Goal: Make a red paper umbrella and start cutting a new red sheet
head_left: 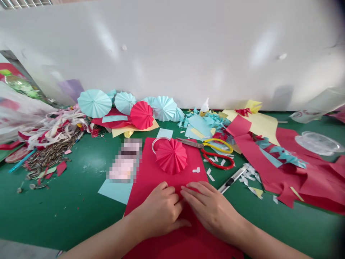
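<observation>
My left hand (163,208) rests on a red paper sheet (142,162), its fingers curled under and its thumb reaching right. Whatever may lie beneath those fingers is hidden. My right hand (211,205) lies on the same sheet, fingers extended toward the left hand and almost touching it. Just beyond both hands sits a pleated red paper rosette (171,156), partly over a white ring (154,146). Scissors (215,151) with yellow and red handles lie at the sheet's far right corner. A utility knife (232,178) is beside my right hand.
Light blue rosettes (94,103) and another red rosette (141,115) lean by the grey partition (188,54). Metal pieces and ribbons (54,144) are heaped at left. Red paper (309,176), scraps (249,172) and a clear plastic lid (319,143) cover the right. A glue bottle (205,107) stands behind.
</observation>
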`<state>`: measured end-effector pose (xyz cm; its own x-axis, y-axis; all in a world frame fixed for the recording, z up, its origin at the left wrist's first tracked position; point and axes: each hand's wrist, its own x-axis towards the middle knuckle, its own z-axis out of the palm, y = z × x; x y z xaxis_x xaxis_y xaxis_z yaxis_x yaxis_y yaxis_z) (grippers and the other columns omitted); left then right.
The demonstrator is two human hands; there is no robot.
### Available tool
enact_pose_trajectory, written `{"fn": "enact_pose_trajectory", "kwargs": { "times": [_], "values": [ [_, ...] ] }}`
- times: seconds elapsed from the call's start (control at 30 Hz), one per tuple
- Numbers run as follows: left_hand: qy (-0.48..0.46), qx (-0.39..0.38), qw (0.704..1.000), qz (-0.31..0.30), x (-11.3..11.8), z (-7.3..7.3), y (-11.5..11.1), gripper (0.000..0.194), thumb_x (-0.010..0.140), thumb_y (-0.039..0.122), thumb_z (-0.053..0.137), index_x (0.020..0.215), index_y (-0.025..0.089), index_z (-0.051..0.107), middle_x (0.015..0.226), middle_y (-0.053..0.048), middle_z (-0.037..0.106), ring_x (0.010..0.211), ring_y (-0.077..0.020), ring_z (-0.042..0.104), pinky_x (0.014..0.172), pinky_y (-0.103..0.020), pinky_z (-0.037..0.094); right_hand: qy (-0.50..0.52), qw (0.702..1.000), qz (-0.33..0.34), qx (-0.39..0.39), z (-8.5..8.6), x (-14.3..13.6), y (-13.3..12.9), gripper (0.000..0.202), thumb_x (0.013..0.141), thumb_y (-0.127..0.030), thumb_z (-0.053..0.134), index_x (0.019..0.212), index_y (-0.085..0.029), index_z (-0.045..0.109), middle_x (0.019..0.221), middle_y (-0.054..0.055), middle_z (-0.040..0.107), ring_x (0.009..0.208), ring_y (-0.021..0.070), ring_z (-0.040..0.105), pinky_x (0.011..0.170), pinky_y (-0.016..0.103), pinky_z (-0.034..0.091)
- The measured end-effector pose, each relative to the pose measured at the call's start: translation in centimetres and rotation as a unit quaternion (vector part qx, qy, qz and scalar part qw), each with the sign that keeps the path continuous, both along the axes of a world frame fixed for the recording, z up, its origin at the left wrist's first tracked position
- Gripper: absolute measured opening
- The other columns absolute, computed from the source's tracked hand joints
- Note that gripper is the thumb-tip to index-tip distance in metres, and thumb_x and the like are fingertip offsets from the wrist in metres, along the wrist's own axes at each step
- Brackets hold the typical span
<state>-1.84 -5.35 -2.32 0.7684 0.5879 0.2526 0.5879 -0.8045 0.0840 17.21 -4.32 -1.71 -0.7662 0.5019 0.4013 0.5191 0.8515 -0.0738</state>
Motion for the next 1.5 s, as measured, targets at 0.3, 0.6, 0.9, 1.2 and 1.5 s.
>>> {"fn": "enact_pose_trajectory", "kwargs": {
  "times": [0.3, 0.6, 0.9, 1.2, 1.5],
  "values": [
    [0.011, -0.009, 1.0, 0.007, 0.1, 0.1, 0.0, 0.014, 0.081, 0.027, 0.049, 0.076, 0.016, 0.056, 0.068, -0.002, 0.062, 0.065, -0.0167, 0.053, 0.063, -0.032, 0.034, -0.011, 1.0, -0.007, -0.003, -0.2, -0.1, -0.2, 0.031, 0.084, -0.011, 0.037, 0.105, -0.01, 0.059, 0.1, 0.011, 0.065, 0.095, 0.0223, 0.054, 0.08, 0.037, 0.046],
    [0.01, 0.003, 1.0, 0.007, 0.3, 0.1, 0.0, 0.014, 0.082, 0.018, 0.045, 0.072, 0.017, 0.054, 0.063, -0.001, 0.058, 0.06, -0.0158, 0.049, 0.058, -0.031, 0.032, 0.009, 1.0, -0.013, 0.008, 0.1, 0.0, -0.4, 0.029, 0.082, -0.01, 0.039, 0.102, -0.009, 0.06, 0.097, 0.011, 0.066, 0.094, 0.0232, 0.056, 0.079, 0.038, 0.048],
    [0.021, -0.004, 1.0, -0.001, 0.2, 0.0, 0.2, 0.016, 0.082, 0.014, 0.042, 0.07, 0.017, 0.052, 0.062, 0.0, 0.057, 0.059, -0.0157, 0.047, 0.058, -0.031, 0.031, -0.023, 0.999, -0.033, 0.016, -0.6, -0.2, -1.1, 0.036, 0.081, -0.009, 0.038, 0.112, -0.007, 0.056, 0.109, 0.012, 0.062, 0.107, 0.0256, 0.051, 0.083, 0.038, 0.049],
    [0.016, -0.013, 1.0, 0.0, 0.2, 0.4, 0.2, 0.015, 0.081, 0.017, 0.045, 0.068, 0.016, 0.052, 0.061, -0.001, 0.057, 0.059, -0.0152, 0.048, 0.058, -0.03, 0.032, -0.049, 0.998, -0.047, -0.009, -1.1, -0.2, -1.3, 0.044, 0.08, -0.01, 0.038, 0.124, -0.008, 0.045, 0.122, 0.011, 0.054, 0.118, 0.0254, 0.041, 0.088, 0.039, 0.046],
    [0.024, -0.007, 1.0, -0.005, 0.2, -0.1, 0.2, 0.016, 0.082, 0.013, 0.042, 0.07, 0.017, 0.052, 0.062, -0.001, 0.057, 0.059, -0.0155, 0.048, 0.057, -0.031, 0.03, -0.044, 0.997, -0.056, 0.019, -1.0, -0.2, -1.6, 0.039, 0.081, -0.011, 0.037, 0.117, -0.01, 0.053, 0.115, 0.011, 0.059, 0.109, 0.0269, 0.048, 0.085, 0.042, 0.046]
  ]
}}
